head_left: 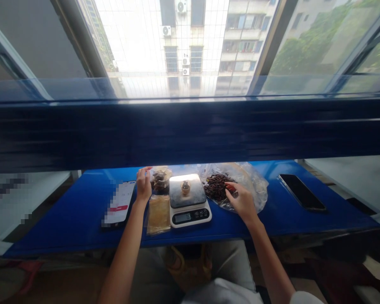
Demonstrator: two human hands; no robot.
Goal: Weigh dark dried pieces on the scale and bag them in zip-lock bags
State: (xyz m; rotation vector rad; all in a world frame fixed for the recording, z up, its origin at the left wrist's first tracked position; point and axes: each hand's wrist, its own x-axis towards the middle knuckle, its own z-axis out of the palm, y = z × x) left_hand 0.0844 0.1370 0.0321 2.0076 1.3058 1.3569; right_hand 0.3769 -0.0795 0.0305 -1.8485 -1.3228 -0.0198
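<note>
My left hand (143,185) rests on the blue table with loosely bent fingers, beside small clear packets of dark dried pieces (160,177). It appears to hold nothing. At the pile of dark brown dried pieces (218,186), my right hand (241,201) has thumb and index finger brought together around a reddish-brown piece, partly hidden. The pile lies on a crumpled clear plastic bag (256,192). Between my hands stands a white kitchen scale (190,200) with its display lit. A small light-brown cup (185,188) with dark bits in it sits on the scale's plate.
Flat yellowish clear bags (158,214) lie left of the scale. A phone with a lit screen (122,202) is at the left, and a dark-screened phone (301,192) at the right. A blue ledge (190,133) crosses above the back of the blue table (72,211).
</note>
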